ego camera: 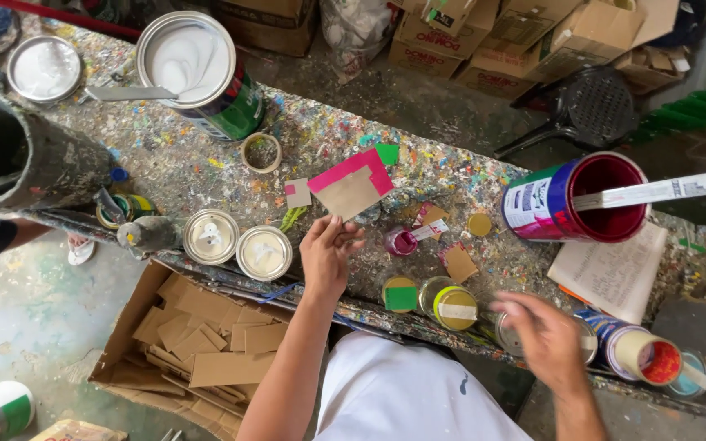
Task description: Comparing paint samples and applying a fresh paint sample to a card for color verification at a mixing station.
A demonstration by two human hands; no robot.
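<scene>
My left hand [326, 253] pinches the lower edge of a cardboard swatch [351, 185] with a pink painted band along its top and right side, held up over the paint-spattered bench [206, 167]. My right hand [542, 335] is blurred, fingers curled, hovering at the bench's near edge by a small open tin [510, 333]; whether it holds anything is unclear. A small pot of magenta paint [402, 242] with a stick in it stands just right of the swatch.
A large can of dark red paint [575, 198] with a white stir stick [655, 191] stands right. A can of white paint [198, 69] is at back left. Small tins [239, 243], jars [428, 298], tape rolls and card scraps crowd the bench. A box of cardboard pieces [198, 343] sits below.
</scene>
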